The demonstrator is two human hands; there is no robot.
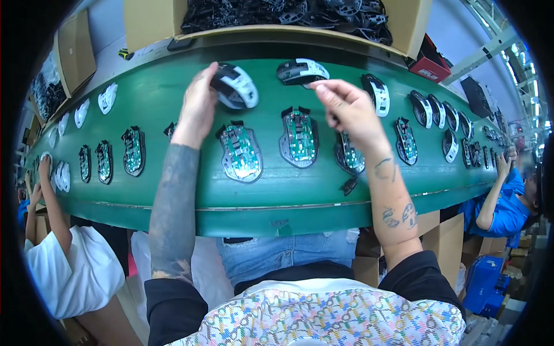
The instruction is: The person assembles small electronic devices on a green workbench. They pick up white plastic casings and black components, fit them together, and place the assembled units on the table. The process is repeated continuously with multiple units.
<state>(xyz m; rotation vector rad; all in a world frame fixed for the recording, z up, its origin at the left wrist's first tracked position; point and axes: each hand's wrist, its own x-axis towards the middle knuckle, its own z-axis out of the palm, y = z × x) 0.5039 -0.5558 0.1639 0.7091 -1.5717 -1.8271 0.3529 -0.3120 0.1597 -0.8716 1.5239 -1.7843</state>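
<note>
My left hand (199,101) grips a black-and-white computer mouse top shell (235,86) by its left side, tilted above the green bench. My right hand (349,109) is closed in a pinch, thumb against forefinger; whatever it holds is too small to make out. Just beyond those fingertips lies another mouse top shell (302,71). Between my forearms, a mouse base with a green circuit board (240,151) lies beside a second mouse base (299,137). A third mouse base (349,154) is partly hidden by my right wrist.
An open cardboard box (288,27) of black plastic parts stands at the far edge. More mouse shells (376,95) and bases (134,151) line the green bench (277,196) on both sides. Other people work at left (78,268) and right (496,199). A red box (428,60) sits far right.
</note>
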